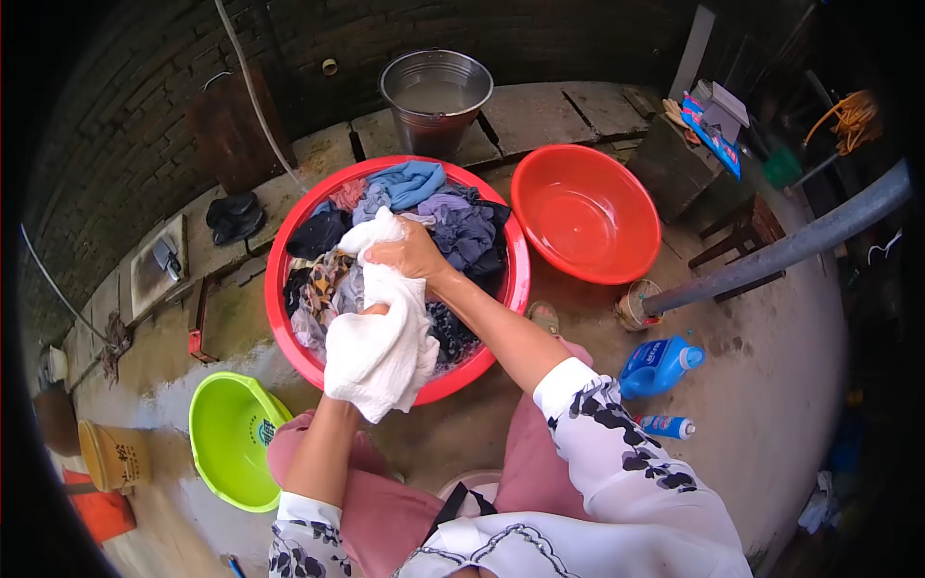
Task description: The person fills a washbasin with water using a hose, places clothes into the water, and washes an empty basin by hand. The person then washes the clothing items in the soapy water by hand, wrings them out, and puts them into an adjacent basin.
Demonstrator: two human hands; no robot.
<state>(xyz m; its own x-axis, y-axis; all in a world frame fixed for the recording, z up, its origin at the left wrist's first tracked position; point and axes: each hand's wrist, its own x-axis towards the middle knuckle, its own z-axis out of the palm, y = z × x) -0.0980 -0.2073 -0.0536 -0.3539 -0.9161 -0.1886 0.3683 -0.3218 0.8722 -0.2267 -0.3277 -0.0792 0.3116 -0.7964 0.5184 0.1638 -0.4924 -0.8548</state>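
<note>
A wet-looking white cloth (pixel 381 332) is bunched up between both hands above the big red basin (pixel 521 279). My right hand (pixel 409 250) is closed round its upper part, with a short end sticking out past the fingers. The cloth drapes over my left hand (pixel 374 309), so only a bit of that hand shows at a fold; it grips the lower part. Under the hands the basin holds a heap of soaked clothes (pixel 467 231) in dark, blue, purple and patterned fabric.
An empty-looking red basin (pixel 588 217) stands to the right, a metal bucket (pixel 436 96) of cloudy water behind. A green basin (pixel 231 443) sits at left. A blue detergent bottle (pixel 655 366), a smaller bottle (pixel 667 427) and a slanting grey pipe (pixel 780 255) are at right.
</note>
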